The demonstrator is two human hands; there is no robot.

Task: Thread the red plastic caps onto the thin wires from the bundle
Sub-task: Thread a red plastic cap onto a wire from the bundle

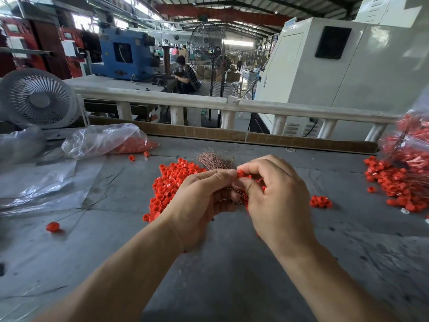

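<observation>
Head cam: left hand (199, 201) is curled around the wire bundle (216, 160), whose tips fan out just above the knuckles, while the right hand (276, 194) pinches a red cap (241, 173) between thumb and forefinger right against the left fingertips. Big pile of loose caps (169, 184) sits on the grey table (232, 287) just left of the hands, with a plastic bag (104, 140) of more further back left.

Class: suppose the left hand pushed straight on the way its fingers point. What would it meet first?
Most likely the red cap pinched by the right hand, since the left hand already meets it there; depth is uncertain.
</observation>
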